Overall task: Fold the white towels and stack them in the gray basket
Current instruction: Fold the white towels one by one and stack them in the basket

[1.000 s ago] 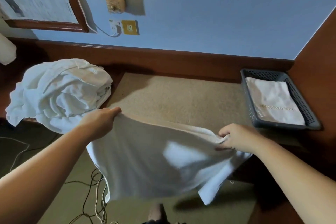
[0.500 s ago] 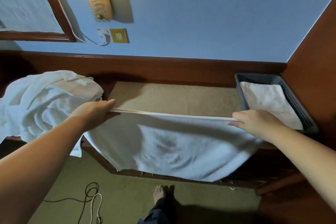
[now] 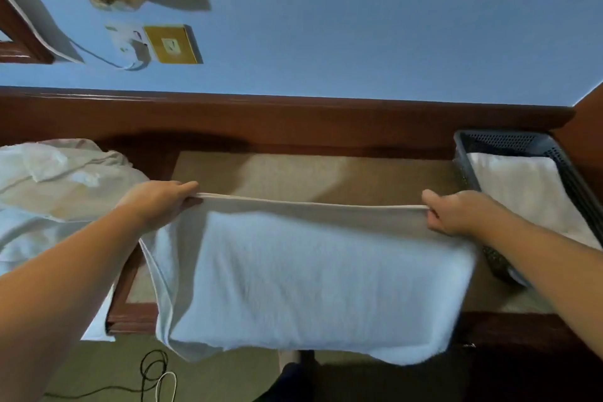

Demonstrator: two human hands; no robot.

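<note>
White towel, doubled, edge taut

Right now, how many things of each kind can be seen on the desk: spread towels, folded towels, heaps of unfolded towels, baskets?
Spread white terry towel, held by both hands: 1
Folded white towel in basket: 1
Heap of crumpled white towels: 1
Gray perforated plastic basket: 1
Total: 4

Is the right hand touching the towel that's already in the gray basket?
Apart. The head view shows the right hand pinching the stretched towel, with the basket rim between it and the folded towel.
</note>
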